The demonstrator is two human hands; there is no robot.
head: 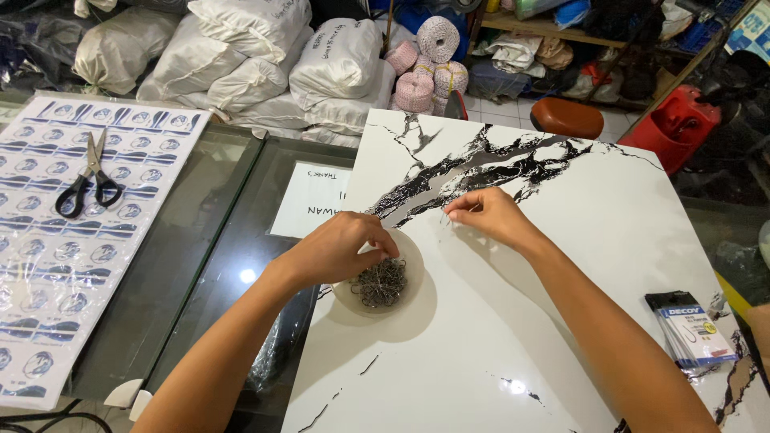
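Frame centre: left hand pinching small metal hooks from shallow bowl; right hand pinching fine line. Likely threading step; steady alignment needed next.

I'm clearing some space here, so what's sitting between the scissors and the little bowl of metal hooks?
In the head view, between the scissors and the bowl lie dark glass tabletop and a white paper sheet; the left hand reaches into the bowl.

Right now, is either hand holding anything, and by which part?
The left hand reaches into the bowl of small metal hooks; a grip cannot be told. The right hand pinches something thin at its fingertips, too small to identify.
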